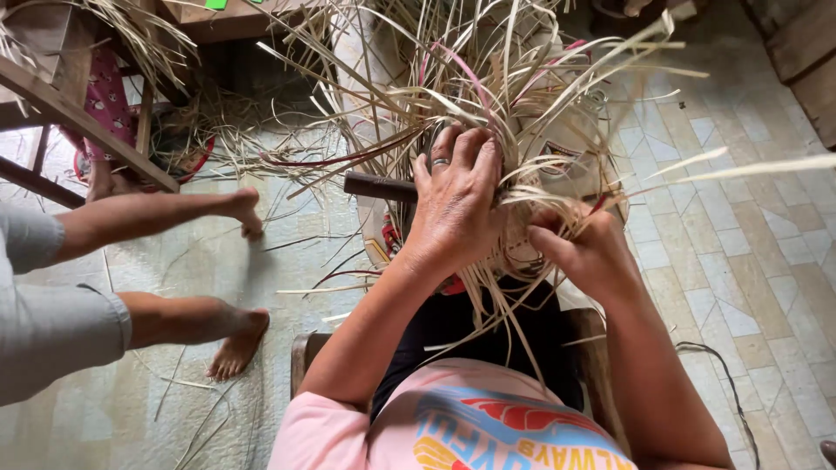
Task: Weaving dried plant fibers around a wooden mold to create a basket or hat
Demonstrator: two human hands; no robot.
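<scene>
Left hand (455,204) fingers clenched over straw weaving (514,130), right hand (585,252) fingers pinching straw strips, dark handle (379,186) beside

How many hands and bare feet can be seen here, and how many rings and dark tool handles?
Hands: 2 (left hand, right hand)
Bare feet: 2 (near foot, far foot)
Ring: 1
Dark handle: 1
Total: 6
</scene>
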